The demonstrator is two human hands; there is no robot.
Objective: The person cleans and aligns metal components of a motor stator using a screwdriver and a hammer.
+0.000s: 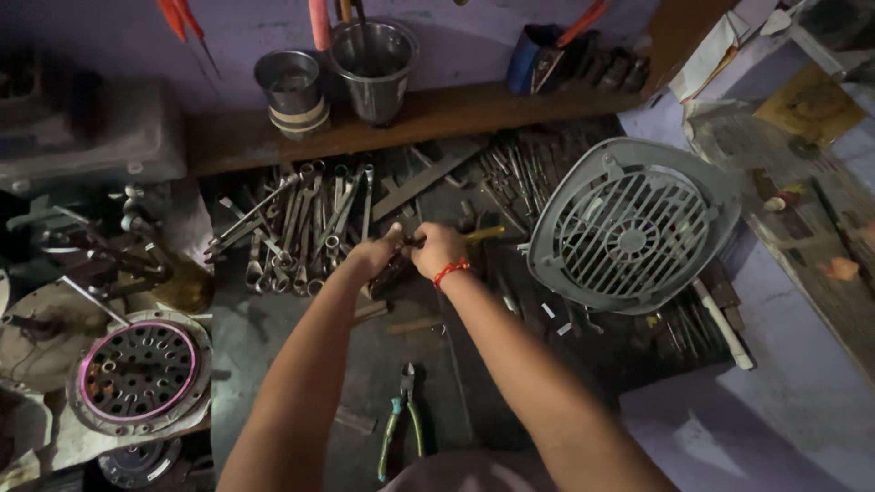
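Grey fan grille (633, 228) as landmark: spanners (301, 228) fanned out far left of it, green-handled pliers (401, 419) below-left, steel cups (374, 59) on shelf above-left.

Landmark: fan grille (632, 228). Spanners (301, 228) left of it; pliers (401, 419) lower-left; cups (374, 59) on shelf (437, 114) behind.

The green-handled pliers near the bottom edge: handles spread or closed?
Spread. The pliers lie flat on the dark bench surface, untouched, their two green handles diverging toward the camera with a clear gap between them.
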